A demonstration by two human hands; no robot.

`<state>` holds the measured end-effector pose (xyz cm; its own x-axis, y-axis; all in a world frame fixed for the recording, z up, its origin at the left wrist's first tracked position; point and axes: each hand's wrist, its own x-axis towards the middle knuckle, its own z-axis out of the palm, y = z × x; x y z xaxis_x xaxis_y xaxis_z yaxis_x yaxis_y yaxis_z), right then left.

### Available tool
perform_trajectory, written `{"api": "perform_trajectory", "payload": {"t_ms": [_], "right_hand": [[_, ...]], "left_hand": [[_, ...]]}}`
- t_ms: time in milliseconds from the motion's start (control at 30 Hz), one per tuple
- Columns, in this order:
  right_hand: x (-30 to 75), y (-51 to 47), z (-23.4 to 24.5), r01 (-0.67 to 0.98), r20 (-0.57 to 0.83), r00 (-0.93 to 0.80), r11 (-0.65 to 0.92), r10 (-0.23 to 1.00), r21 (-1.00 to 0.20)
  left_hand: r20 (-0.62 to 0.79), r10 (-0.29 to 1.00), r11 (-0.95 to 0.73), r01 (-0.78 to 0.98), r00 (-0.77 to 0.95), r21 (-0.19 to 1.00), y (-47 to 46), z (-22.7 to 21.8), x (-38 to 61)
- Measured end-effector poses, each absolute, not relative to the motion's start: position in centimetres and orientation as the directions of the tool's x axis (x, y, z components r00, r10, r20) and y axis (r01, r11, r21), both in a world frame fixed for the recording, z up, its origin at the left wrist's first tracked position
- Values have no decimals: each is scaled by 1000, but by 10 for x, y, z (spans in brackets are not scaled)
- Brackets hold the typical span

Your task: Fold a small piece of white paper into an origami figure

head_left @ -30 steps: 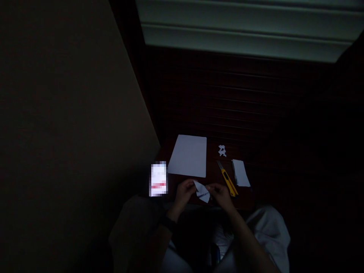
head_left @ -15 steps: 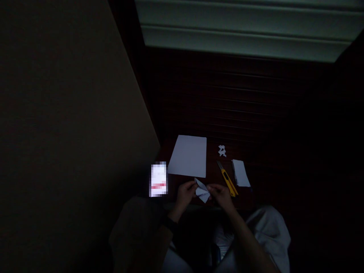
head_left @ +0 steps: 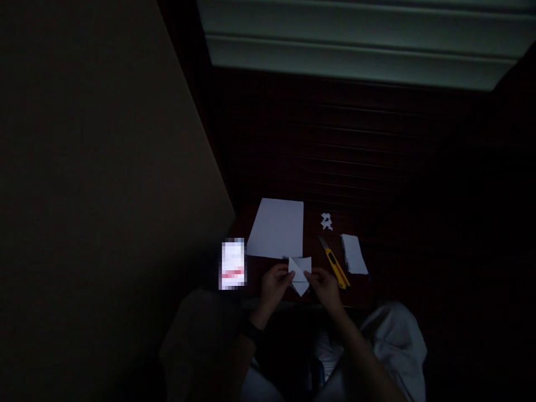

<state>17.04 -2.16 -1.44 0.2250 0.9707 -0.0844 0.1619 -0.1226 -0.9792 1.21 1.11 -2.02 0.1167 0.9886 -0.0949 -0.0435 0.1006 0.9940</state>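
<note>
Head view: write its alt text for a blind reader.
Left hand and right hand pinch a folded paper over a dark table. Beyond lies a white sheet; to the right, white bits, a yellow cutter and a paper stack; to the left, a bright pixelated patch.

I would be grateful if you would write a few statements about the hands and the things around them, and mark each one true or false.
1. The left hand and the right hand both hold the folded paper. True.
2. The yellow cutter lies on top of the large white sheet. False: it lies to the right of the sheet, apart from it.
3. The cutter's blade points toward the person. False: it points away.
4. The small white paper shape lies farther from the person than the cutter. True.
</note>
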Motion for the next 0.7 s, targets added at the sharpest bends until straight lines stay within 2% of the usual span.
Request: {"api": "perform_trajectory", "payload": {"t_ms": [233, 333, 467, 700], "right_hand": [[170, -25, -16, 332, 33, 307, -74, 951, -940], [167, -27, -14, 409, 90, 280, -34, 956, -912], [166, -29, -12, 476, 146, 218, 25, 965, -879], [168, -28, -12, 537, 170, 244, 14, 955, -843]], "left_hand": [[-3, 999, 0, 85, 37, 996, 11, -32, 16], [31, 999, -35, 92, 45, 995, 10, -29, 16], [-7, 997, -1, 106, 74, 994, 8, -19, 15], [-31, 995, 28, 28, 93, 999, 7, -13, 13]]}}
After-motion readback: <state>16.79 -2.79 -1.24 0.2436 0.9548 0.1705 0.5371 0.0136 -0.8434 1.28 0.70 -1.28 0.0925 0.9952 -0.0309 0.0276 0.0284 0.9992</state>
